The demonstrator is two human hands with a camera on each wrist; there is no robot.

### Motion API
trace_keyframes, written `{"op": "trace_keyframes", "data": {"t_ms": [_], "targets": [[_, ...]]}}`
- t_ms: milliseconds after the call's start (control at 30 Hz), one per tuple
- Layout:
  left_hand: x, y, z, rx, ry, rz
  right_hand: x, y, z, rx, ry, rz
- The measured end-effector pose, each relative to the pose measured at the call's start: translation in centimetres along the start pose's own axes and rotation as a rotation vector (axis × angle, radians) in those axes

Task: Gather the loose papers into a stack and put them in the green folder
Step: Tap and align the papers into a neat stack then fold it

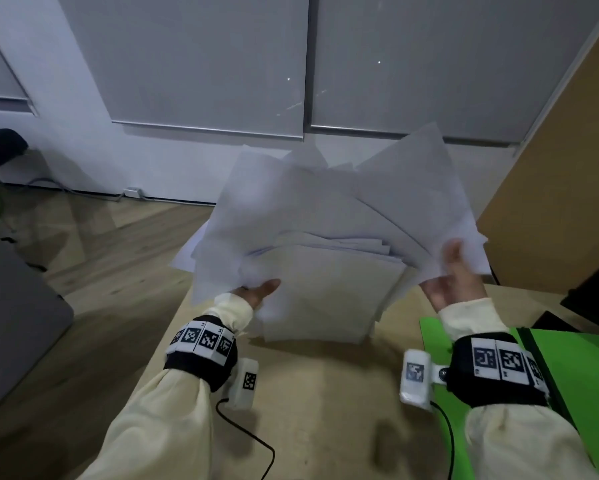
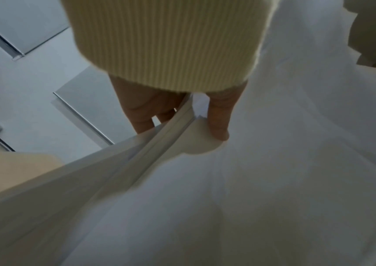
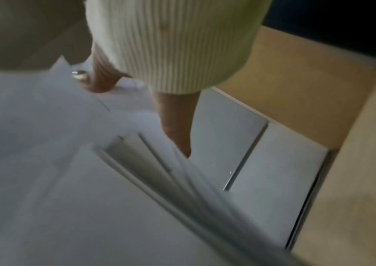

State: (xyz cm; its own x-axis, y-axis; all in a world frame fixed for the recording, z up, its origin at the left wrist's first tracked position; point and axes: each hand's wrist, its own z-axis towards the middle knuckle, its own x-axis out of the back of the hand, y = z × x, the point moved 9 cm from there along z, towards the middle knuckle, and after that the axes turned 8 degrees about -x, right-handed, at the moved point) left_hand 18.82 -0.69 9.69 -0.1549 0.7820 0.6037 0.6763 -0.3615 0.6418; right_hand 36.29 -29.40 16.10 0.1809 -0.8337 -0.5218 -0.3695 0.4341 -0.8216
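Note:
A loose, fanned bundle of white papers is lifted off the tan table, its sheets askew and blurred. My left hand grips the bundle's left edge, thumb on top. In the left wrist view the thumb presses on the papers and the fingers lie under them. My right hand holds the right edge; in the right wrist view its fingers pinch the sheet edges. The green folder lies flat at the table's right, under my right forearm.
Behind the table are a grey-panelled wall and wood floor. A tan cabinet side rises at the right, with a dark object by it. Cables trail from the wrist cameras across the table.

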Motion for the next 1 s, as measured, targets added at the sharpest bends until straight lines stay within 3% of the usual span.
{"op": "trace_keyframes", "data": {"t_ms": [67,133,233,367,467,533,633,700,833,1000], "targets": [[0.1,0.1,0.2,0.004,0.018,0.002,-0.7,-1.9,-0.4,0.121,-0.055,0.223],[0.1,0.2,0.4,-0.006,0.034,0.016,-0.5,-3.2,-0.7,0.225,0.003,0.227],[0.3,-0.1,0.4,-0.005,0.054,0.056,-1.1,-5.3,-1.5,0.343,0.084,0.021],[0.9,-0.6,0.5,0.012,0.107,0.049,-3.6,-7.1,-2.0,0.443,0.031,-0.22],[1.3,-0.9,0.6,0.018,0.164,-0.028,-4.0,-7.4,-1.4,0.509,0.089,-0.506],[1.5,-1.1,0.7,0.017,0.184,-0.055,-3.1,-7.4,-2.0,0.61,0.198,-0.631],[1.3,-1.2,0.7,0.036,0.156,-0.01,-1.1,-7.4,-5.3,0.861,0.545,-0.709],[1.1,-1.0,0.7,0.045,0.142,0.017,-1.3,-6.3,-6.4,0.958,0.606,-0.816],[0.9,-0.9,0.8,0.053,0.135,0.015,-2.1,-3.3,-3.2,0.826,0.401,-1.013],[1.2,-2.6,1.1,0.084,0.209,-0.137,-1.7,-2.5,-1.8,0.761,0.377,-1.08]]}}
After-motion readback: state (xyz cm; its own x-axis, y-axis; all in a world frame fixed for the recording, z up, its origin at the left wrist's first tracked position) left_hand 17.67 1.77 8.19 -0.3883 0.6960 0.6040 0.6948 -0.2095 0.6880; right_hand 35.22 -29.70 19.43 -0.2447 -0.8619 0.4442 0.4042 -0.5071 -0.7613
